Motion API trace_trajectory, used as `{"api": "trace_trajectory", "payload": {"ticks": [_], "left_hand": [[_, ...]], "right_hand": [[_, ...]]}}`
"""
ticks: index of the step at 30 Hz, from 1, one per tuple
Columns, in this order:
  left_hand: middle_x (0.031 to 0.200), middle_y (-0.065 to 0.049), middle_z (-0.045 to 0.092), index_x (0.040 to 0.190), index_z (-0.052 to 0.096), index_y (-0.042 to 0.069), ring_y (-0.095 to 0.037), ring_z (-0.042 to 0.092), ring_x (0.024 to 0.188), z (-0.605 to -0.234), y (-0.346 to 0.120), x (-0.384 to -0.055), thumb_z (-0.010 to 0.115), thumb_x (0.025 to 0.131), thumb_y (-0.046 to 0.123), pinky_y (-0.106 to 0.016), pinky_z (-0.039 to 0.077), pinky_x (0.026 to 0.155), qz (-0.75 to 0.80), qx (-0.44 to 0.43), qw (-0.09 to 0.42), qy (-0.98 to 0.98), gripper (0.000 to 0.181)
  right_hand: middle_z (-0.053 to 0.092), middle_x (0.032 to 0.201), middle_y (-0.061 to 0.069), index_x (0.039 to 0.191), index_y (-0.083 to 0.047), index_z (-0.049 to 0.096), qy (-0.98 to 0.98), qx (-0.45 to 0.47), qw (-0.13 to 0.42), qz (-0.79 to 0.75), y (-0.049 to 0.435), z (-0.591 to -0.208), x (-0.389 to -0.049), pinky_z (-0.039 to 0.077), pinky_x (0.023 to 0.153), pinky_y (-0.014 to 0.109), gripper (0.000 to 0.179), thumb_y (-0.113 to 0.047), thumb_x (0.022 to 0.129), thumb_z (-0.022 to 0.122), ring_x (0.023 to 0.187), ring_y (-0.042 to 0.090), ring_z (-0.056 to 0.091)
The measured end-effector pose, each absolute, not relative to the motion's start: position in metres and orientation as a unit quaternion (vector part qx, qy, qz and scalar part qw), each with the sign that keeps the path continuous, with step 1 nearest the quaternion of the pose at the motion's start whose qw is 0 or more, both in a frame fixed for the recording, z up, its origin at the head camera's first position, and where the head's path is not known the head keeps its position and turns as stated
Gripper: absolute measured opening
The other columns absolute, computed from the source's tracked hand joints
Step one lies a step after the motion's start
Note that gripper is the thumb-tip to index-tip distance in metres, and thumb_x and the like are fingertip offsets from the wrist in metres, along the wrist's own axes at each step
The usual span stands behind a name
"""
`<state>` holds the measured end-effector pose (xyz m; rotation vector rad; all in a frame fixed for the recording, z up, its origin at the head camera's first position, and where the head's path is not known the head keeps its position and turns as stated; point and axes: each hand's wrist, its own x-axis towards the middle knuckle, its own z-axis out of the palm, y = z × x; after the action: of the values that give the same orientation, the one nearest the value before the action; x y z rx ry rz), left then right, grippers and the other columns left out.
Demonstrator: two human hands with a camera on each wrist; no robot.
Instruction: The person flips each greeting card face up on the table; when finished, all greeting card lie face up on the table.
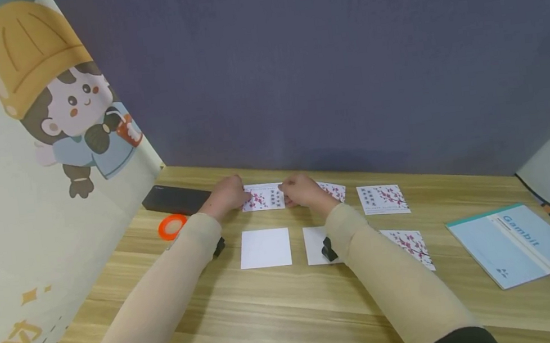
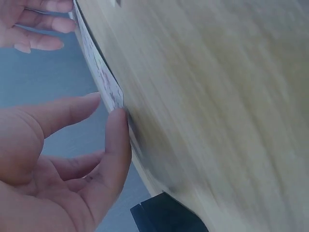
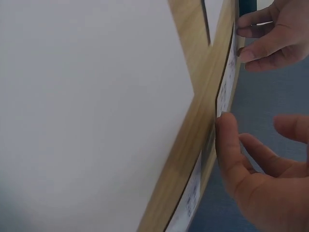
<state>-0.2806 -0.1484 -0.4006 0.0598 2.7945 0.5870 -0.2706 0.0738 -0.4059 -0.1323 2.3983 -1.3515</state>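
A white card printed with pink blossoms and dark characters (image 1: 264,198) lies at the back of the wooden table between both hands. At its left end is my left hand (image 1: 228,194); a fingertip touches the card's edge in the left wrist view, with the thumb apart from that finger. My right hand (image 1: 304,191) is at the other end. In the right wrist view, one finger (image 3: 227,137) touches the card's edge while the thumb stands away. A second blossom card (image 1: 334,190) lies just right of the right hand, partly hidden by it.
Nearer on the table are a blank white card (image 1: 265,248) and another white one (image 1: 316,245) partly under the right forearm. Two more blossom cards (image 1: 384,200) lie to the right. A black box (image 1: 176,199), orange tape roll (image 1: 172,227) and light-blue notebook (image 1: 518,245) flank them.
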Motion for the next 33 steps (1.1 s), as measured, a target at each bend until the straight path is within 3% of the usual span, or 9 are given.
{"api": "trace_trajectory", "payload": {"ticks": [2,4,6,8,13,20,26,33], "left_hand": [[0.100,-0.017,0.072,0.108,0.069,-0.002,-0.019,0.056,0.065,-0.400,-0.148,-0.278,0.066,0.105,0.029,-0.038,0.058,0.077,0.205,0.030,0.135,0.969,0.031],[0.130,-0.025,0.071,0.130,0.066,-0.006,-0.029,0.069,0.092,-0.398,-0.146,-0.273,0.065,0.106,0.036,-0.047,0.060,0.098,0.204,0.045,0.124,0.970,0.049],[0.150,-0.026,0.061,0.148,0.055,-0.006,-0.038,0.067,0.123,-0.395,-0.143,-0.268,0.064,0.106,0.043,-0.054,0.052,0.116,0.207,0.064,0.111,0.970,0.065],[0.154,-0.025,0.059,0.156,0.047,-0.005,-0.041,0.060,0.140,-0.391,-0.138,-0.263,0.064,0.105,0.047,-0.056,0.047,0.122,0.210,0.086,0.100,0.969,0.074],[0.147,-0.021,0.065,0.154,0.051,-0.002,-0.037,0.065,0.135,-0.380,-0.120,-0.244,0.066,0.103,0.051,-0.052,0.054,0.115,0.209,0.146,0.102,0.962,0.075],[0.154,-0.017,0.060,0.153,0.055,0.001,-0.035,0.058,0.143,-0.371,-0.093,-0.213,0.072,0.098,0.055,-0.049,0.049,0.121,0.188,0.233,0.139,0.944,0.079],[0.160,-0.019,0.054,0.155,0.053,0.002,-0.037,0.051,0.150,-0.371,-0.068,-0.195,0.082,0.088,0.059,-0.048,0.043,0.127,0.144,0.283,0.160,0.935,0.092],[0.166,-0.015,0.048,0.160,0.047,0.004,-0.036,0.045,0.154,-0.378,-0.049,-0.188,0.088,0.080,0.062,-0.046,0.035,0.132,0.082,0.311,0.190,0.928,0.107]], "right_hand": [[0.068,0.115,0.019,0.151,0.000,0.055,0.858,-0.048,0.187,-0.476,0.080,-0.402,-0.266,0.062,0.103,0.040,0.049,-0.029,0.113,0.049,0.110,0.030,0.071],[0.068,0.121,0.021,0.152,-0.003,0.055,0.861,-0.051,0.181,-0.472,0.088,-0.396,-0.260,0.061,0.103,0.042,0.048,-0.028,0.112,0.046,0.112,0.031,0.070],[0.067,0.131,0.022,0.153,-0.005,0.054,0.863,-0.056,0.173,-0.471,0.097,-0.387,-0.252,0.062,0.104,0.044,0.048,-0.028,0.112,0.044,0.115,0.035,0.070],[0.063,0.143,0.023,0.153,-0.004,0.054,0.865,-0.065,0.167,-0.469,0.106,-0.377,-0.244,0.062,0.104,0.047,0.048,-0.027,0.112,0.043,0.119,0.038,0.069],[0.059,0.147,0.022,0.151,-0.003,0.053,0.876,-0.088,0.152,-0.448,0.131,-0.361,-0.225,0.062,0.102,0.048,0.047,-0.030,0.114,0.046,0.118,0.037,0.069],[0.064,0.137,0.022,0.149,-0.003,0.055,0.897,-0.110,0.151,-0.400,0.163,-0.365,-0.202,0.066,0.093,0.046,0.051,-0.038,0.111,0.055,0.112,0.035,0.075],[0.062,0.142,0.023,0.155,-0.002,0.048,0.899,-0.104,0.174,-0.388,0.189,-0.377,-0.189,0.066,0.091,0.043,0.062,-0.038,0.107,0.063,0.106,0.029,0.076],[0.060,0.146,0.021,0.158,-0.003,0.045,0.912,-0.100,0.190,-0.350,0.213,-0.389,-0.178,0.062,0.098,0.049,0.075,-0.040,0.099,0.074,0.127,0.037,0.066]]}}
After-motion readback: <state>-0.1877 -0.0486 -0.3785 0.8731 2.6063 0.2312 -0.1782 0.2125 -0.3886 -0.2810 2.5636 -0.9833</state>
